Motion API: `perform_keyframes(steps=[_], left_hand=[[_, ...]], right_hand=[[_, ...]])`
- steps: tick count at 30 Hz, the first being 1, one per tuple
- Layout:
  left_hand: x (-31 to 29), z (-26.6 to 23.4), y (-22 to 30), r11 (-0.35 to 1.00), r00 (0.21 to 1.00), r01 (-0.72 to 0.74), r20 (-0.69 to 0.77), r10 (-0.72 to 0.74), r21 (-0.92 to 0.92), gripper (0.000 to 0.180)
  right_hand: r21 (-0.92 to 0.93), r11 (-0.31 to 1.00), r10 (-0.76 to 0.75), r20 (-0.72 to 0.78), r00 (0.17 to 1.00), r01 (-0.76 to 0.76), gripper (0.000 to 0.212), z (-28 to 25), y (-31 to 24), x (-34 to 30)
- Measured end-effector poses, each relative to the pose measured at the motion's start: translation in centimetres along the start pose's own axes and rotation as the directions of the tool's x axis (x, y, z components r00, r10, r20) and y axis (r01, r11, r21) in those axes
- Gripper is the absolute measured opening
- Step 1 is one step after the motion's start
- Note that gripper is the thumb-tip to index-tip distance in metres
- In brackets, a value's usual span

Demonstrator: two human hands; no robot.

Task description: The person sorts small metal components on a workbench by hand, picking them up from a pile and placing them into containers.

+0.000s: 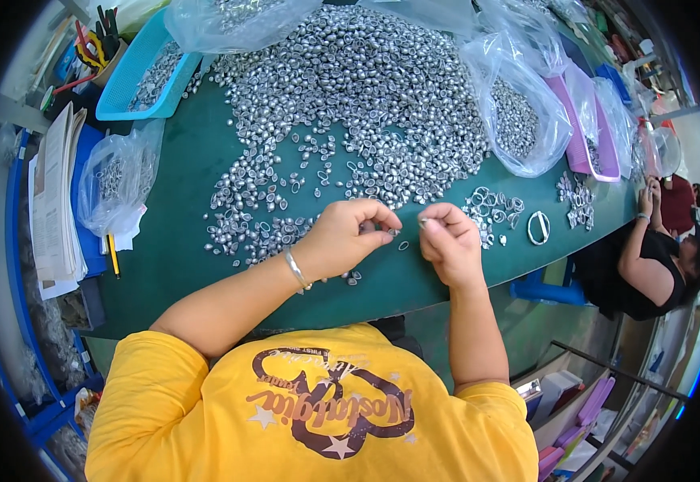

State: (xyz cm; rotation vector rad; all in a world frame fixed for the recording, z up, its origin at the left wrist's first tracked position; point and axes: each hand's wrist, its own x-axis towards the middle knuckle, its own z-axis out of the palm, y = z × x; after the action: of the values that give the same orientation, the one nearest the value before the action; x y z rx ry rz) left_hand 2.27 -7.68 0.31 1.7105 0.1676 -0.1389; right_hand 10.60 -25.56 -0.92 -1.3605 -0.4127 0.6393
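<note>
small silver pieces pinched between left hand and right hand fingers

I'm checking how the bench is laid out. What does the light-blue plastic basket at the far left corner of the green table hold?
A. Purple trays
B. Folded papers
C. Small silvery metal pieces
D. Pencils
C: the light-blue basket holds small silvery metal pieces like those of the big pile on the green table.
</note>
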Motion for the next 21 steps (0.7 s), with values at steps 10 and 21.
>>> perform_keyframes(steps=[10, 21], left_hand=[[-0.4, -2.1, -0.6, 0.671, 0.944, 0.313, 0.139, -0.3, -0.672, 0.008], [3.0, 0.9, -2.5, 0.684, 0.86, -0.406, 0.0, 0.51, 0.606, 0.011]], right_hand=[[-0.881, 0.418, -0.271, 0.11, 0.956, 0.22, 0.012, 2.2, 0.0, 2.0], [-0.155, 0.953, 0.238, -0.147, 0.96, -0.26, 0.009, 0.7, -0.3, -0.2]])
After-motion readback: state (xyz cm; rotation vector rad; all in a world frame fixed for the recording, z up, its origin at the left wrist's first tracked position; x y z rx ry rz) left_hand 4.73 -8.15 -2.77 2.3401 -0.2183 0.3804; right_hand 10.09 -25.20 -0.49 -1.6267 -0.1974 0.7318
